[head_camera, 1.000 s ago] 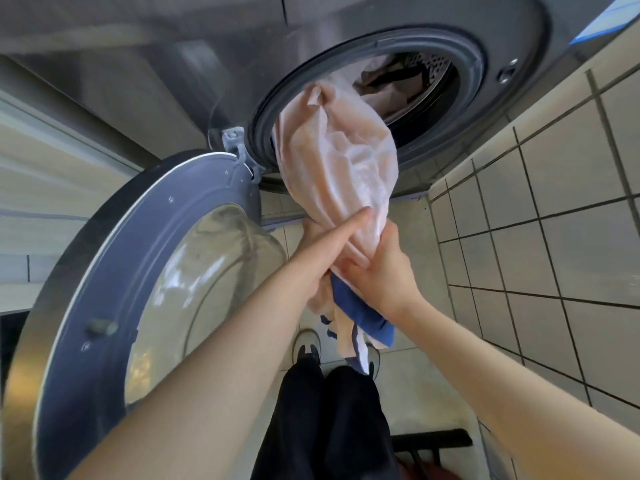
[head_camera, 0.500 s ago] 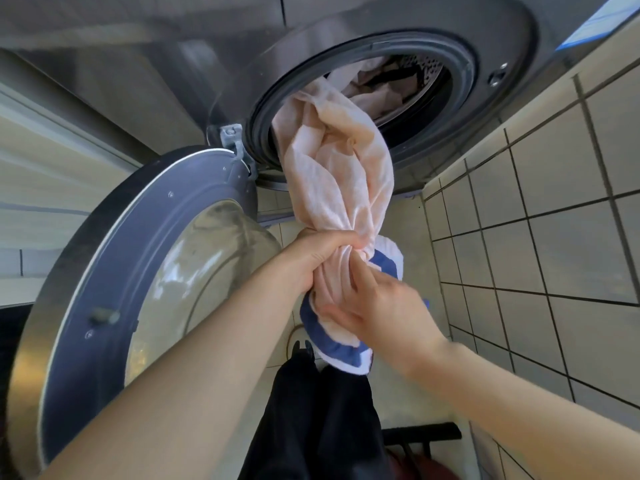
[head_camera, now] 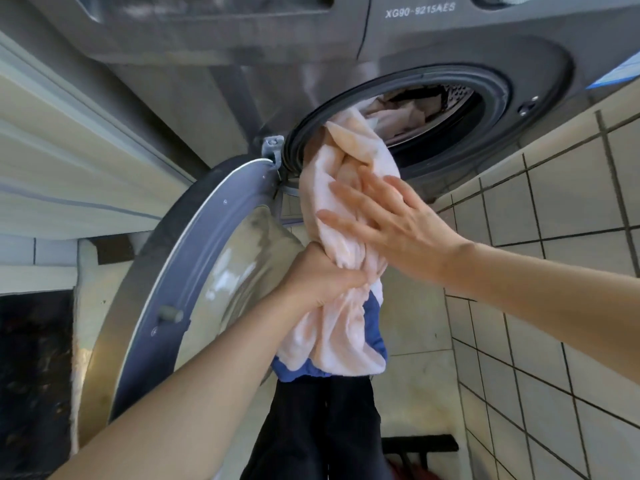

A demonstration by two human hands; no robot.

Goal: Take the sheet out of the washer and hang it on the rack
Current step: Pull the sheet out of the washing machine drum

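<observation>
A pale pink sheet (head_camera: 349,157) with a blue edge hangs out of the grey washer's round opening (head_camera: 498,95) in a thick twisted bundle. My left hand (head_camera: 322,275) is clenched around the bundle partway down, with the blue-edged end hanging below the fist. My right hand (head_camera: 391,220) lies flat against the sheet higher up, fingers spread, gripping nothing. More pink cloth lies inside the drum. No rack is in view.
The washer door (head_camera: 194,268) stands swung open at the left, its glass bowl close to my left arm. A tiled wall (head_camera: 561,244) runs along the right. My dark trouser legs (head_camera: 325,427) are below, with a dark object (head_camera: 419,445) on the floor behind them.
The right hand has let go of the sheet's lower end and moved up onto the bundle, now open. The left hand keeps its grip, and more sheet hangs outside the drum.
</observation>
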